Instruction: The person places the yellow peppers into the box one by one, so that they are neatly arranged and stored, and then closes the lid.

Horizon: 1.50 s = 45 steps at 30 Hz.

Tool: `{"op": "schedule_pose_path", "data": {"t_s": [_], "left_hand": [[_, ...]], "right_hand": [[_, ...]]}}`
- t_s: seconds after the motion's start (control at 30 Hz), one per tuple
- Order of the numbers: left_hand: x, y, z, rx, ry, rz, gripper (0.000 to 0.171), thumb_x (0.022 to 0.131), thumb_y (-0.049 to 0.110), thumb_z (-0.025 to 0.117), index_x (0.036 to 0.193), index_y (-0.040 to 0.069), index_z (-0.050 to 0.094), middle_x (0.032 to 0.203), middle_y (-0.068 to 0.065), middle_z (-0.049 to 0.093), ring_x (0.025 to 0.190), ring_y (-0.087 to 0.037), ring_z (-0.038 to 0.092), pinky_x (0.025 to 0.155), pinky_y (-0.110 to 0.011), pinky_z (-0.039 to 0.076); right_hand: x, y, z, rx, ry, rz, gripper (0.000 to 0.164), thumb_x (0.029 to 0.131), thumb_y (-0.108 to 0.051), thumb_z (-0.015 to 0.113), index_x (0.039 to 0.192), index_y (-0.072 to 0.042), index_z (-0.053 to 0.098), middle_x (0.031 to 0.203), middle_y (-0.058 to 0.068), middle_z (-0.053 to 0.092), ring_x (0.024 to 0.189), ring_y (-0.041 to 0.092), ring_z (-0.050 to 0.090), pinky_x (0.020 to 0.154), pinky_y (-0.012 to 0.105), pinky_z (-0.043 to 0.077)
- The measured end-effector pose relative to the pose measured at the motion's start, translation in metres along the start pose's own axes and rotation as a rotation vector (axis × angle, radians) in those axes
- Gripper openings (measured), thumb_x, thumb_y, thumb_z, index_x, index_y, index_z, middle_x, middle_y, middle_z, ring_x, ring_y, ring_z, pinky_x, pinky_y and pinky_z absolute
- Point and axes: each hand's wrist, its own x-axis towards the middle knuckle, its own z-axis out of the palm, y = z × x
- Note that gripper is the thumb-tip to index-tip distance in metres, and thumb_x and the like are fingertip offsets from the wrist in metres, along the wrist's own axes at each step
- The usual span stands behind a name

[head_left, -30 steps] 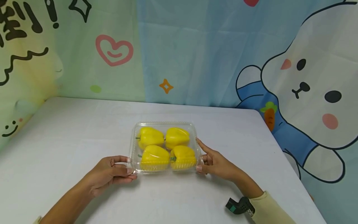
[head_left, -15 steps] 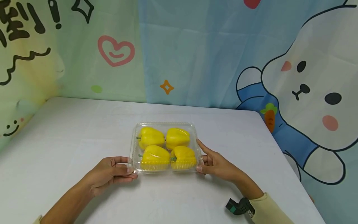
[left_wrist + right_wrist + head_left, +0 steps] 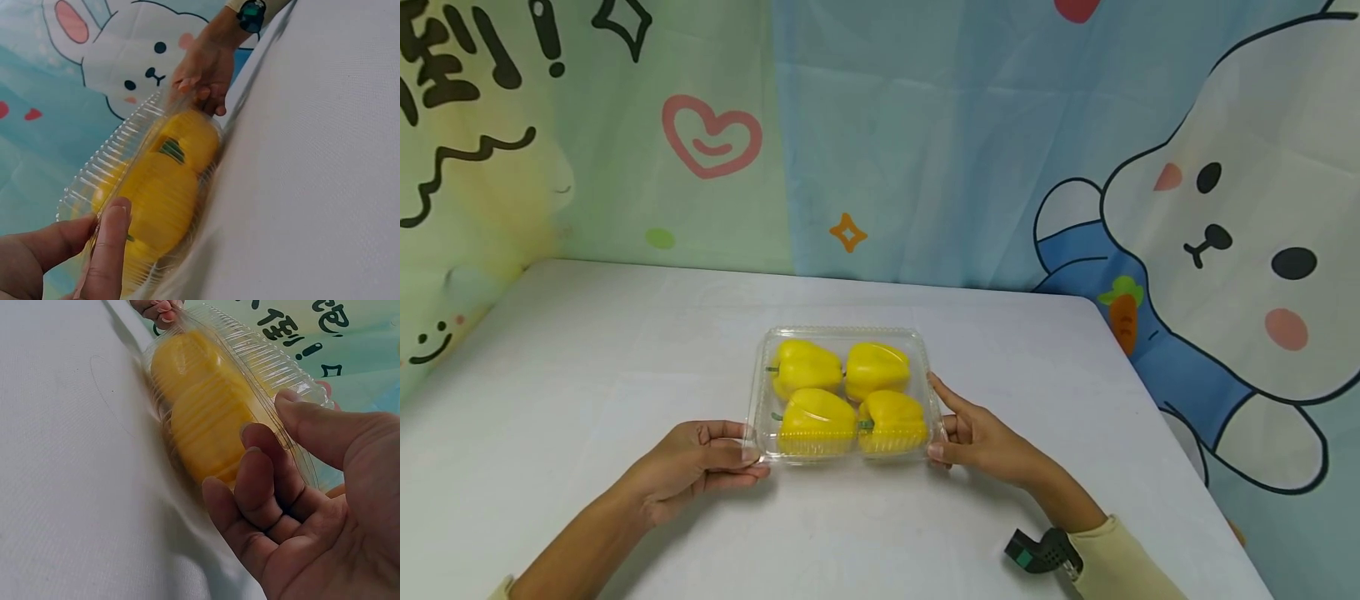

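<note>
A clear plastic clamshell box (image 3: 842, 335) with several yellow bell peppers (image 3: 817, 423) inside is at the middle of the table, its lid down. My left hand (image 3: 703, 461) pinches the box's near left corner between thumb and fingers. At the near right corner my right hand (image 3: 976, 437) grips the edge, thumb in front and index finger stretched along the side. In the left wrist view, thumb and finger pinch the rim beside the peppers (image 3: 159, 200). From the right wrist, the thumb lies on the rim and curled fingers (image 3: 256, 481) are against the side.
A white cloth covers the table (image 3: 587, 350). Behind it hangs a printed curtain (image 3: 910, 150) with a cartoon rabbit at the right. A black wrist device (image 3: 1041, 552) is at the right sleeve.
The hands and the box keep almost the same places. Only a very slight shift of the whole head view shows since the earliest frame.
</note>
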Motion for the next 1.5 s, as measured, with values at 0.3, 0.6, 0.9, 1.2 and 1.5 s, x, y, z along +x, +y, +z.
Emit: {"op": "schedule_pose_path", "data": {"t_s": [0.3, 0.6, 0.9, 1.2, 1.5], "left_hand": [[0.001, -0.001, 0.000, -0.009, 0.007, -0.001, 0.052, 0.090, -0.004, 0.063, 0.130, -0.019, 0.033, 0.099, -0.022, 0.069, 0.091, -0.028, 0.070, 0.083, -0.034, 0.054], [0.002, -0.002, -0.002, -0.011, 0.004, -0.005, 0.055, 0.091, -0.004, 0.062, 0.133, -0.017, 0.029, 0.099, -0.021, 0.069, 0.091, -0.028, 0.070, 0.083, -0.036, 0.054], [0.003, -0.001, -0.003, -0.016, -0.011, -0.020, 0.056, 0.091, -0.001, 0.064, 0.133, -0.016, 0.029, 0.101, -0.023, 0.068, 0.093, -0.030, 0.070, 0.085, -0.036, 0.053], [0.001, 0.003, -0.004, 0.063, 0.033, -0.017, 0.047, 0.096, 0.013, 0.062, 0.128, -0.014, 0.041, 0.102, -0.020, 0.065, 0.095, -0.032, 0.068, 0.087, -0.039, 0.052], [0.007, 0.003, -0.010, 0.187, 0.105, 0.049, 0.042, 0.097, 0.012, 0.054, 0.127, -0.015, 0.041, 0.098, -0.017, 0.064, 0.091, -0.028, 0.068, 0.085, -0.039, 0.054]], "right_hand": [[0.000, -0.002, 0.000, -0.016, 0.008, 0.012, 0.090, 0.095, -0.008, 0.064, 0.158, -0.016, 0.000, 0.086, 0.017, 0.063, 0.069, 0.018, 0.057, 0.068, 0.031, 0.054], [0.002, -0.001, -0.001, -0.010, 0.004, 0.006, 0.089, 0.095, -0.008, 0.064, 0.158, -0.016, 0.001, 0.087, 0.016, 0.063, 0.070, 0.019, 0.057, 0.068, 0.031, 0.053], [0.001, 0.000, -0.002, -0.038, 0.016, 0.031, 0.088, 0.095, -0.011, 0.064, 0.158, -0.018, 0.002, 0.086, 0.015, 0.062, 0.073, 0.024, 0.058, 0.072, 0.031, 0.053], [-0.006, -0.003, -0.012, 0.000, -0.032, -0.024, 0.074, 0.100, -0.007, 0.053, 0.158, -0.014, 0.008, 0.089, 0.016, 0.060, 0.082, 0.027, 0.060, 0.083, 0.036, 0.053], [-0.007, -0.008, -0.018, -0.201, 0.078, -0.048, 0.055, 0.101, -0.010, 0.053, 0.151, -0.005, 0.032, 0.090, 0.015, 0.062, 0.082, 0.034, 0.059, 0.077, 0.036, 0.053]]}}
